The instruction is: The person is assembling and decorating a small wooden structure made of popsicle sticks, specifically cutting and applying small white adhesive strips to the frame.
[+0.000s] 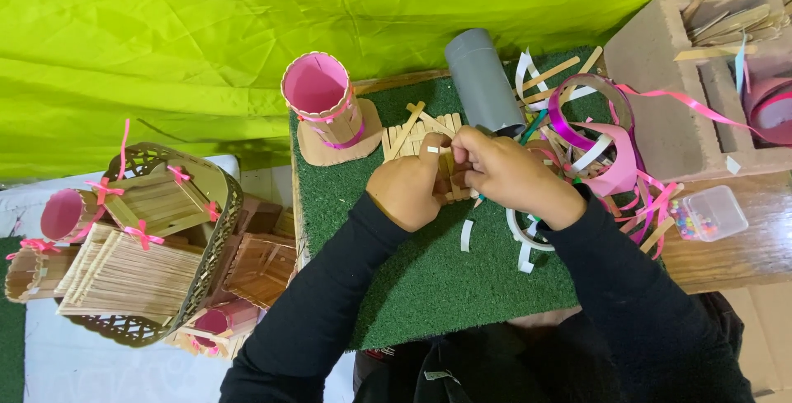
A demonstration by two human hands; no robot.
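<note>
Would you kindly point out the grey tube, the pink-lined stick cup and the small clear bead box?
grey tube (pixel 481 81), head view, middle of its side.
pink-lined stick cup (pixel 317 89), head view, pink inner wall.
clear bead box (pixel 709 213), head view, centre of its lid.

Only packaging here is a small clear plastic box (pixel 714 212) of colourful beads, lid shut, sitting well off to the right of the hands, no labels or screens.

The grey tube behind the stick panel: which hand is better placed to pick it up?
Probably the right hand. It lies just below the grey tube, whose lower end nearly touches it. The left hand sits farther off, resting on the stick panel.
</note>
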